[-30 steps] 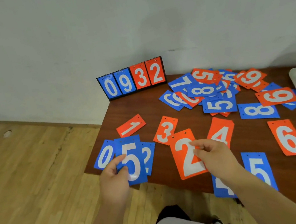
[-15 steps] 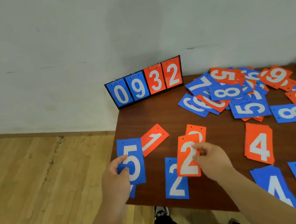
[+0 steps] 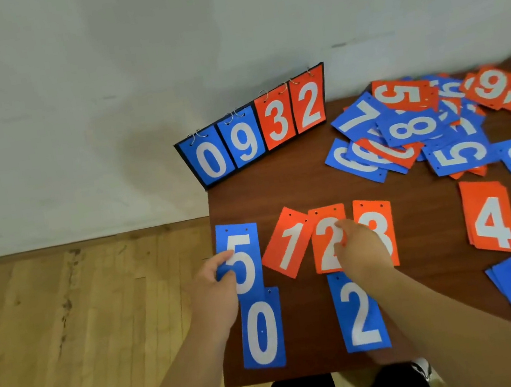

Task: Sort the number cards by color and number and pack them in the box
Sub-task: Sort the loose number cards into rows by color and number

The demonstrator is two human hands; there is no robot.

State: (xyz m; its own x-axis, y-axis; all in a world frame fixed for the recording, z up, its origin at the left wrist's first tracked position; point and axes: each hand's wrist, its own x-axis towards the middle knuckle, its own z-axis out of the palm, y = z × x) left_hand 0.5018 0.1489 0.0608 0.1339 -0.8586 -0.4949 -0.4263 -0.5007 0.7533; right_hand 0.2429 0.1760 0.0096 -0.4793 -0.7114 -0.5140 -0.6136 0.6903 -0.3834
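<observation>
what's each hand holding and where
The left hand pinches the blue 5 card at its left edge; the right hand holds the orange 2 card by its right edge.

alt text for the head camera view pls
A person's left hand grips a blue number 5 card; the right hand pinches an orange number 2 card between an orange 1 card and an orange 3 card on a dark wooden table.
</observation>
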